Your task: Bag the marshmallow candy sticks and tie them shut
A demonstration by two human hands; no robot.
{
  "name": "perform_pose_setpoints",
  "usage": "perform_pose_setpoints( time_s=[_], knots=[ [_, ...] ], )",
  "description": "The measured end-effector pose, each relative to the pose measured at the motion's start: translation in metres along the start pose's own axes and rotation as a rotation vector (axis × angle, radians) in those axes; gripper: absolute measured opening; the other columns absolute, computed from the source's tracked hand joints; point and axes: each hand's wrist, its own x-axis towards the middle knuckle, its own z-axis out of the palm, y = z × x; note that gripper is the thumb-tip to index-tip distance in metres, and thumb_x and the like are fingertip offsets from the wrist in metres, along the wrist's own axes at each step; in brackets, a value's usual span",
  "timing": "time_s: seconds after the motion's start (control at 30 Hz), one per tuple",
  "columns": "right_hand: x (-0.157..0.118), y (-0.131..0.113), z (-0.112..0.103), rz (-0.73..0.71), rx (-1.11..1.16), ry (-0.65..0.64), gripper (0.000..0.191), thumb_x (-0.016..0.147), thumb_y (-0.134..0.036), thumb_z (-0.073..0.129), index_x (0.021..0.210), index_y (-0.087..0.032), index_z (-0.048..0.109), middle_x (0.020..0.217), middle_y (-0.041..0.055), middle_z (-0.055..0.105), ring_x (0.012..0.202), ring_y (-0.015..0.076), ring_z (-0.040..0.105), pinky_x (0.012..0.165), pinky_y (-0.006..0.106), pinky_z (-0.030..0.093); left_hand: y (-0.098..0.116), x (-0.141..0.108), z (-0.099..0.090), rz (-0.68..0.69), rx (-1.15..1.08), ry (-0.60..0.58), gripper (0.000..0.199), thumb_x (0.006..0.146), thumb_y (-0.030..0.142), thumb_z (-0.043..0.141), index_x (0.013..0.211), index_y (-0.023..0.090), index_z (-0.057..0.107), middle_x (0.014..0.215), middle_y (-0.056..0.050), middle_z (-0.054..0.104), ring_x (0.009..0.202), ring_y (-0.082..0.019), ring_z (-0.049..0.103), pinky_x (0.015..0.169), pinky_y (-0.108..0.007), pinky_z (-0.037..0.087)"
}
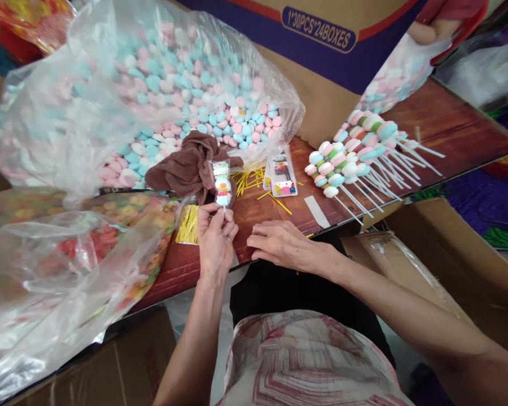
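Note:
My left hand (217, 234) pinches the stick end of a marshmallow skewer (223, 190) in a small clear printed wrapper, held upright above the table. Just to its right, my right hand (275, 241) hovers at the table's front edge, fingers loosely bent and a little apart, with nothing seen in them. Gold twist ties (187, 224) lie in a bundle beside my left hand, and loose gold ties (249, 183) are scattered behind. A stack of clear printed bags (283, 173) lies past my right hand. A brown cloth (186, 163) is bunched behind the wrapped skewer.
Unwrapped skewers (351, 152) are piled at the right, sticks pointing over the edge. A large clear bag of pastel sweets (161, 84) fills the back left; a bag of gummy rings (80, 248) lies in front. A big carton (322, 73) stands behind. Another person's arm (432, 31) shows back right.

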Motion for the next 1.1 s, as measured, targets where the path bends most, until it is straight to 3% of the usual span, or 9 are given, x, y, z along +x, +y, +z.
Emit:
perform_pose_setpoints(
  time_s=[0.1,0.27,0.37,0.57,0.7,0.8,0.97,1.1],
  knots=[
    [0.001,0.002,-0.004,0.078,-0.008,0.044,0.014,0.098,-0.026,0.052,0.094,-0.019,0.063,0.096,0.0057,0.063,0.086,0.0164,0.057,0.076,0.028,0.041,0.001,0.0,0.0,-0.007,0.0,0.012,0.027,0.071,0.015,0.07,0.085,0.022,0.048,0.063,0.004,0.051,0.045,-0.004,0.029,0.046,-0.016,0.019],
    [-0.004,0.01,-0.015,0.582,-0.189,0.296,0.017,0.098,-0.023,0.049,0.092,-0.017,0.063,0.092,0.0087,0.063,0.082,0.0197,0.056,0.065,0.029,0.036,0.001,-0.001,0.002,-0.002,0.01,0.015,0.027,0.072,0.016,0.071,0.086,0.022,0.049,0.063,0.004,0.053,0.045,-0.004,0.03,0.045,-0.016,0.019],
    [-0.004,0.016,-0.013,0.712,-0.299,0.321,0.013,0.095,-0.025,0.054,0.093,-0.017,0.064,0.095,0.0103,0.064,0.084,0.0226,0.055,0.062,0.03,0.033,0.0,-0.002,0.004,0.013,0.024,0.02,0.027,0.072,0.016,0.071,0.086,0.022,0.049,0.063,0.004,0.052,0.046,-0.004,0.03,0.045,-0.015,0.019],
    [0.008,0.029,0.006,0.655,-0.441,0.273,0.03,0.097,-0.008,0.033,0.091,-0.013,0.061,0.086,0.013,0.061,0.08,0.024,0.053,0.063,0.033,0.032,0.001,-0.004,0.005,0.018,0.035,0.012,0.027,0.072,0.016,0.071,0.087,0.022,0.05,0.063,0.004,0.053,0.046,-0.004,0.03,0.045,-0.016,0.019],
    [0.011,0.036,0.009,0.609,-0.412,0.31,0.029,0.097,-0.009,0.03,0.09,-0.012,0.058,0.084,0.0132,0.06,0.079,0.0241,0.053,0.065,0.034,0.034,0.0,-0.005,0.004,0.022,0.052,0.013,0.026,0.073,0.017,0.071,0.087,0.022,0.05,0.063,0.004,0.053,0.046,-0.004,0.029,0.045,-0.016,0.019],
    [0.008,0.031,0.001,0.579,-0.191,0.384,0.022,0.097,-0.015,0.033,0.091,-0.014,0.054,0.086,0.0117,0.06,0.076,0.0219,0.052,0.069,0.033,0.037,-0.002,-0.005,0.006,0.022,0.061,0.0,0.026,0.074,0.018,0.071,0.088,0.022,0.049,0.064,0.004,0.053,0.046,-0.004,0.029,0.045,-0.015,0.019],
    [0.009,0.009,-0.009,0.438,0.364,0.468,0.013,0.098,-0.02,0.034,0.092,-0.019,0.045,0.078,0.0022,0.055,0.067,0.0154,0.051,0.065,0.028,0.039,-0.008,-0.006,0.017,-0.036,0.087,-0.105,0.025,0.077,0.022,0.071,0.087,0.022,0.048,0.066,0.004,0.053,0.047,-0.004,0.027,0.044,-0.015,0.018],
    [0.018,0.002,-0.004,0.416,0.5,0.594,0.012,0.096,-0.021,0.038,0.087,-0.021,0.044,0.076,0.0007,0.053,0.065,0.0141,0.05,0.064,0.027,0.04,-0.012,-0.012,0.026,-0.135,0.121,-0.16,0.023,0.079,0.025,0.07,0.085,0.021,0.048,0.065,0.004,0.051,0.049,-0.004,0.029,0.044,-0.014,0.019]
  ],
)
